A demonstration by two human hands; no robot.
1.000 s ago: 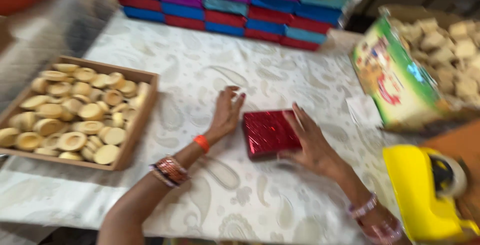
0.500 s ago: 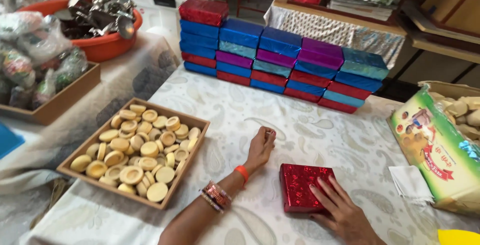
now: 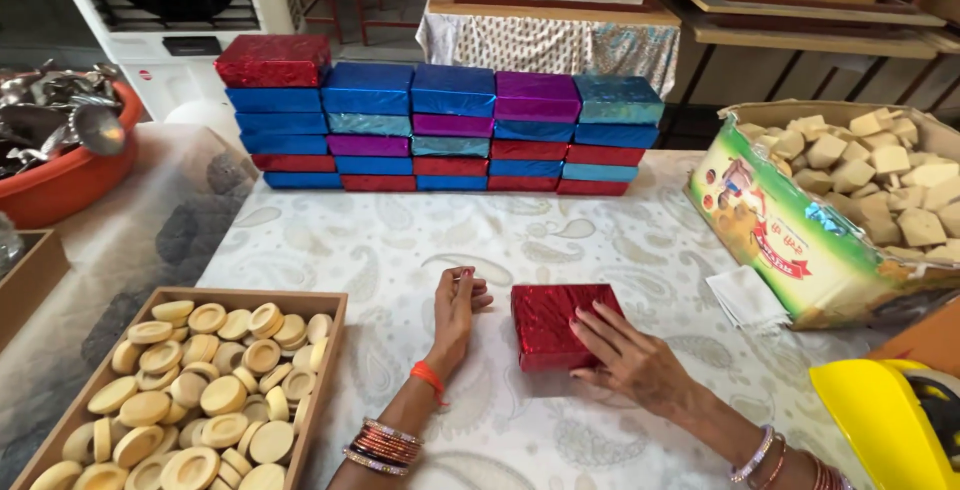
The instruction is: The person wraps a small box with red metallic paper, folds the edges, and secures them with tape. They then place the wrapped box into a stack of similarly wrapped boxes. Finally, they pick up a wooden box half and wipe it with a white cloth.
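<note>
A shiny red square box [image 3: 560,324] sits at 6 o'clock. Blue, red and purple boxes [image 3: 445,128] stack at 12. A green carton [image 3: 790,235] stands at 3.

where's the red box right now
The red box lies flat on the table at centre, under the right hand fingertips, with the left hand just beside it.

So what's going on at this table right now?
A person sits at a table covered in a patterned cloth. Their right hand rests its fingers on a shiny red wrapped box, while the left hand lies flat on the cloth beside it, not touching it. Behind stands a stack of red, blue and purple wrapped boxes. A wooden tray of round pale discs sits to the left.
</note>
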